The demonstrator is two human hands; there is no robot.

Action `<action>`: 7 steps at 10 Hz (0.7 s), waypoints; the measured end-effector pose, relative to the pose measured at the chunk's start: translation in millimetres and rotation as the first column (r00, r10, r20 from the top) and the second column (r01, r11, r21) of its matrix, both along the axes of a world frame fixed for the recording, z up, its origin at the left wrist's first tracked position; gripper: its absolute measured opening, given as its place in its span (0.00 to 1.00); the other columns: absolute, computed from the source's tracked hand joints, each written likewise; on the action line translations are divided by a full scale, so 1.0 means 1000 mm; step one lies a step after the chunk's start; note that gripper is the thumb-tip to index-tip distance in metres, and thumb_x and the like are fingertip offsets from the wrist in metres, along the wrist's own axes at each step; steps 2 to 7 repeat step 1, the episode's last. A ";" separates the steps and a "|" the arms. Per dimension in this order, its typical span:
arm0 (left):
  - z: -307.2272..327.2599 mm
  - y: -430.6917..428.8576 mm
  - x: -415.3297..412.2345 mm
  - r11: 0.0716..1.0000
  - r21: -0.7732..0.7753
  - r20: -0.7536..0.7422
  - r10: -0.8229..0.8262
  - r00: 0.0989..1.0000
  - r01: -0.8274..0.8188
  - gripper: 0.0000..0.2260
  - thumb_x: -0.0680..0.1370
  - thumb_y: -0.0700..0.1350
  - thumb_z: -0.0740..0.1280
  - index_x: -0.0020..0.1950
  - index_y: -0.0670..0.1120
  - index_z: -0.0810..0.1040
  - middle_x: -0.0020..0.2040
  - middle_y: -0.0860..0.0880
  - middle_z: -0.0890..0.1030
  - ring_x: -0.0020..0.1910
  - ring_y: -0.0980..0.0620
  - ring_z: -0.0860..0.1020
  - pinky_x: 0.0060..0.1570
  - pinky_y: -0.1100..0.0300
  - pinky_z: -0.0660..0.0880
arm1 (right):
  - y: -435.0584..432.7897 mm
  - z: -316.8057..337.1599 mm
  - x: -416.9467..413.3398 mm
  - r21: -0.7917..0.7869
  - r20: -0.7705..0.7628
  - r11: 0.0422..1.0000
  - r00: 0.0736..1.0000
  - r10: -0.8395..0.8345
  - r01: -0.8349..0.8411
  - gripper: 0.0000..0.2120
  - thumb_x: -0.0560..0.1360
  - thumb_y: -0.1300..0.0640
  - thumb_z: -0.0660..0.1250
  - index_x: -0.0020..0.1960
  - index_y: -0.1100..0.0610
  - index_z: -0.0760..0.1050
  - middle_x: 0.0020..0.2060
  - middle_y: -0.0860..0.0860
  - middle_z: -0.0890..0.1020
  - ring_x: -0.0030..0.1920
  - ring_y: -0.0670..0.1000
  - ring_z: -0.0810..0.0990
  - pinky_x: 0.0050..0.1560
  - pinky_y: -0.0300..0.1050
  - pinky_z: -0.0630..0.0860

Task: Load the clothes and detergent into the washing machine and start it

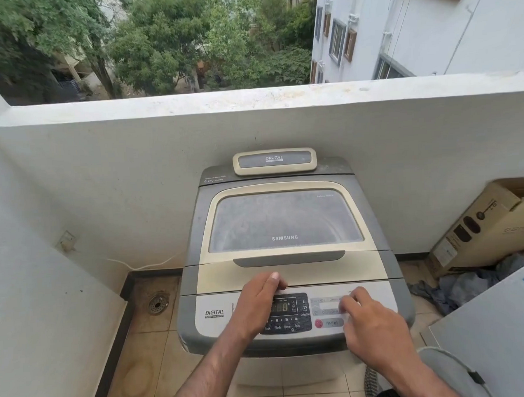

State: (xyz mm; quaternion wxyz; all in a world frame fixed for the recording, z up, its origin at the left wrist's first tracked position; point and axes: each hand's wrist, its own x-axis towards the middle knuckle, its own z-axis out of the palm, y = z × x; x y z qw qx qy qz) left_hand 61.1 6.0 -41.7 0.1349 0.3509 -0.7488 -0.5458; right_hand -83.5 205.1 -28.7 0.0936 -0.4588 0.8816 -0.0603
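Observation:
A grey and beige top-loading washing machine stands against the balcony wall with its lid down. The control panel at its front has a lit display. My left hand rests on the panel's left half, thumb on the front edge of the lid, holding nothing. My right hand hovers over the panel's right side, fingertips on the buttons near the red program button. A heap of blue-grey clothes lies on the floor to the right. No detergent is visible.
A cardboard box leans at the right wall above the clothes. A white surface and a grey basket rim fill the lower right. A floor drain and a wall socket with a white cable sit left.

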 end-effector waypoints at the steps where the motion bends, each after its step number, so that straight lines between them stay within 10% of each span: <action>1: 0.010 -0.006 -0.007 1.000 -0.008 -0.010 -0.017 1.000 0.016 0.18 0.87 0.52 0.57 0.46 0.51 0.82 0.46 0.52 0.85 0.50 0.53 0.83 0.60 0.46 0.79 | -0.014 0.000 -0.011 -0.017 -0.017 1.000 1.000 0.020 -0.020 0.13 0.77 0.50 0.64 0.62 0.46 0.75 0.55 0.44 0.75 0.45 0.48 0.79 0.40 0.42 0.81; 7: 0.010 -0.006 -0.007 1.000 -0.008 -0.010 -0.017 1.000 0.016 0.18 0.87 0.52 0.57 0.46 0.51 0.82 0.46 0.52 0.85 0.50 0.53 0.83 0.60 0.46 0.79 | -0.014 0.000 -0.011 -0.017 -0.017 1.000 1.000 0.020 -0.020 0.13 0.77 0.50 0.64 0.62 0.46 0.75 0.55 0.44 0.75 0.45 0.48 0.79 0.40 0.42 0.81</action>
